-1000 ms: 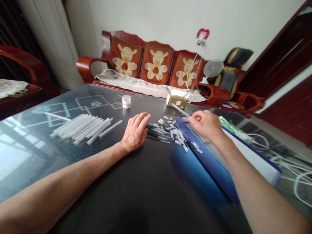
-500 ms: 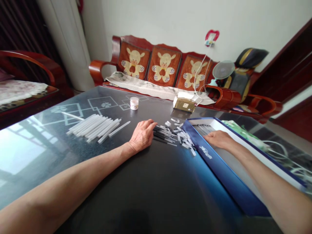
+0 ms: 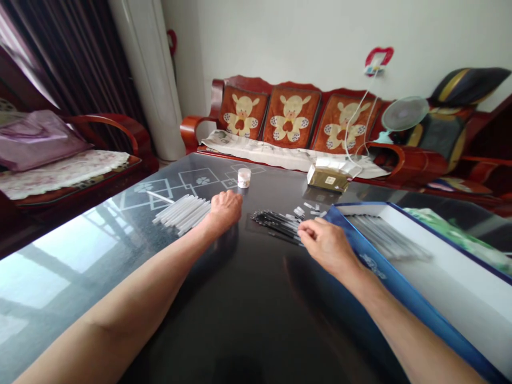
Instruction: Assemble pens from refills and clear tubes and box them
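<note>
White translucent tubes point(image 3: 182, 213) lie in a pile on the left of the dark table. My left hand point(image 3: 226, 208) is over the pile's right end, fingers bent down; their tips are hidden. Thin dark refills point(image 3: 276, 223) lie bunched in the middle. At their right end is my right hand point(image 3: 324, 240), its thumb and fingers pressed together; anything between them is too small to make out. Small white caps point(image 3: 298, 212) are scattered just beyond it. In the blue box point(image 3: 400, 277) on the right, a row of filled pens point(image 3: 384, 234) lies side by side.
A small round white jar point(image 3: 244, 177) stands behind the tubes. A tissue box point(image 3: 328, 178) sits at the table's back. Green-and-white packaging point(image 3: 456, 234) lies beyond the blue box. A wooden sofa point(image 3: 196, 128) stands behind the table.
My right hand has come out of the blue box to the refills and caps. My left hand has moved left from the refills to the white tubes. The view has turned left.
</note>
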The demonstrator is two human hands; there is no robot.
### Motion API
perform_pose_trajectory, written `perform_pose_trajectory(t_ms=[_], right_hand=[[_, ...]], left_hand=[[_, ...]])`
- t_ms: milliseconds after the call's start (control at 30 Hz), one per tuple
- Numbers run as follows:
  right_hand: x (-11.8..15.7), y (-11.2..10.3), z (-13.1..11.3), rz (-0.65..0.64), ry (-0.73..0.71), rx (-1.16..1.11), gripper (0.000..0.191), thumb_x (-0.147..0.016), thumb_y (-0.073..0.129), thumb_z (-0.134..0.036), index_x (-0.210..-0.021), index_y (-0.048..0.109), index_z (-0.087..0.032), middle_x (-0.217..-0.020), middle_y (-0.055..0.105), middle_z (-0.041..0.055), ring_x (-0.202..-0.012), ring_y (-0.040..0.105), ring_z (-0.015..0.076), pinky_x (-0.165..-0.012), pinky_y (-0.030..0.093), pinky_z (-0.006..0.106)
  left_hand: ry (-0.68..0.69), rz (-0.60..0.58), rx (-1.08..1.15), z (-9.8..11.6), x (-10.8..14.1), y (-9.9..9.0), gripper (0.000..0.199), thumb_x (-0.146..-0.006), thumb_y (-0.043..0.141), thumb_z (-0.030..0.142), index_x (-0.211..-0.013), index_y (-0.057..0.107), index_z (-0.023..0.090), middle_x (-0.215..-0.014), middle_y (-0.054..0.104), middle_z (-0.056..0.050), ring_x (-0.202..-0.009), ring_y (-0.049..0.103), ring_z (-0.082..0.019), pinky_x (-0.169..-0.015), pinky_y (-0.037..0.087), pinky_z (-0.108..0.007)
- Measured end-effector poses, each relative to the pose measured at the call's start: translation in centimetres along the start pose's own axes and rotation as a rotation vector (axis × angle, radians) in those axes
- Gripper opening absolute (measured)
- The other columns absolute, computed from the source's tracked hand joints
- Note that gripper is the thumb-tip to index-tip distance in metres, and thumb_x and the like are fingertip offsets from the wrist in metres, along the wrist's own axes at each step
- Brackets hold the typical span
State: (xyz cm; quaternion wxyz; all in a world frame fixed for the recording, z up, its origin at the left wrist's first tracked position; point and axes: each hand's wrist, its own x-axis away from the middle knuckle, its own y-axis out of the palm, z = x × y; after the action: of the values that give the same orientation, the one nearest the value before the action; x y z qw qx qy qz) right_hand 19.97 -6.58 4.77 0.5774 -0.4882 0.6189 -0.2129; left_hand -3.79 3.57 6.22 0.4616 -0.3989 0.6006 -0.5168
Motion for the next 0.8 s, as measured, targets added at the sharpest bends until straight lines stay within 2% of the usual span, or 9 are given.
perform_pose_trajectory(t_ms=[100,200,367,533,700,800], right_hand=[[0.0,3.7,-0.4,-0.036,0.003,-0.015,0.016,-0.082,0.053,-0.02,-0.082,0.069,-0.021,-0.081,0.065,0.0043,-0.069,0.06,0.0156,-0.065,0.042,0.026],[0.2,5.3,-0.3,-0.049,-0.047,0.073,0.018,-0.087,0.051,-0.019,-0.086,0.069,-0.021,-0.086,0.064,0.0063,-0.079,0.06,0.0179,-0.072,0.042,0.028],[0.7,5.2,-0.2,-0.059,-0.116,0.197,0.021,-0.092,0.049,-0.024,-0.087,0.07,-0.022,-0.088,0.063,0.0069,-0.084,0.058,0.0197,-0.076,0.038,0.031],[1.0,5.0,-0.4,-0.058,-0.126,0.221,0.022,-0.092,0.048,-0.024,-0.086,0.069,-0.021,-0.088,0.063,0.0064,-0.083,0.057,0.0196,-0.077,0.036,0.032],[1.1,5.2,-0.3,-0.053,-0.098,0.178,0.018,-0.09,0.052,-0.026,-0.089,0.069,-0.021,-0.09,0.064,0.0068,-0.088,0.059,0.0201,-0.08,0.038,0.032],[1.0,5.0,-0.5,-0.094,-0.099,0.168,0.018,-0.091,0.052,-0.025,-0.087,0.069,-0.021,-0.089,0.064,0.0066,-0.087,0.059,0.02,-0.079,0.039,0.032]], left_hand=[[-0.011,-0.093,-0.001,-1.1,-0.5,0.3,0.021,-0.083,0.053,0.021,-0.097,0.068,0.014,-0.094,0.068,-0.017,-0.093,0.065,-0.028,-0.078,0.052,-0.037],[0.031,-0.118,0.012,-1.2,-0.5,1.1,0.024,-0.082,0.055,0.02,-0.102,0.067,0.016,-0.09,0.069,-0.016,-0.092,0.066,-0.026,-0.08,0.052,-0.037],[0.105,-0.183,0.046,-0.5,-0.7,1.6,0.035,-0.077,0.056,0.012,-0.109,0.067,0.019,-0.097,0.071,-0.013,-0.09,0.068,-0.025,-0.079,0.053,-0.033],[0.243,-0.206,0.054,-0.1,-0.8,1.4,0.027,-0.08,0.051,0.009,-0.093,0.073,0.015,-0.09,0.072,-0.014,-0.089,0.068,-0.025,-0.084,0.051,-0.035],[0.383,-0.211,-0.016,-0.4,0.5,-0.1,0.042,-0.075,0.053,0.004,-0.104,0.071,0.028,-0.1,0.071,-0.006,-0.094,0.065,-0.022,-0.082,0.051,-0.032],[0.435,-0.24,-0.038,-0.2,1.3,-1.1,0.041,-0.073,0.058,0.006,-0.104,0.071,0.029,-0.108,0.066,-0.007,-0.098,0.063,-0.025,-0.079,0.051,-0.035]])
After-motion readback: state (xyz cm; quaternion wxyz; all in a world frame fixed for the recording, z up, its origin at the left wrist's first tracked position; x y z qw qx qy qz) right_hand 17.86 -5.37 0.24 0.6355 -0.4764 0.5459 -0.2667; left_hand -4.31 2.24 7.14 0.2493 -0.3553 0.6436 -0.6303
